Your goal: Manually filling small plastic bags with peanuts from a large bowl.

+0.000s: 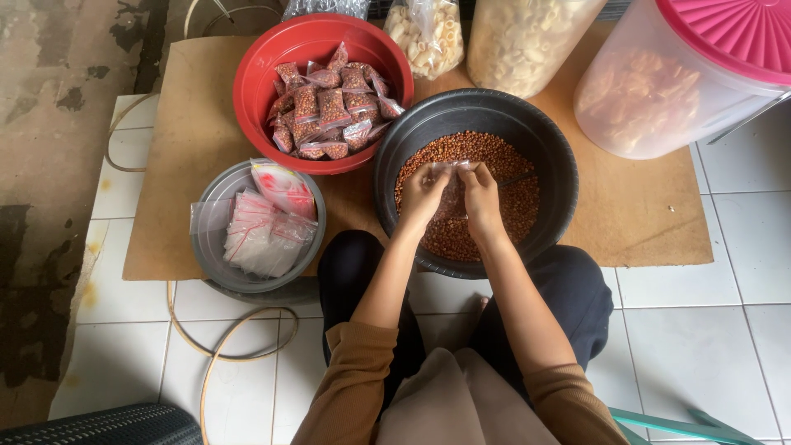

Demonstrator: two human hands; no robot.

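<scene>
Left hand point(423, 196) and right hand point(482, 198) both pinched on a small clear bag point(452, 191) over the black basin point(544, 140) of peanuts point(494, 152); red bowl point(255, 66) of filled packets far left; grey bowl point(216, 191) of empty bags left.

We sit on a white tiled floor point(700, 346), with stained grey concrete point(41, 165) well to its left.

A red bowl point(255, 99) of filled packets sits on brown cardboard point(643, 214) over a white tiled floor point(700, 346). A grey bowl point(216, 268) holds empty plastic bags point(259, 235). A pink-lidded container point(659, 91) stands far right.
</scene>
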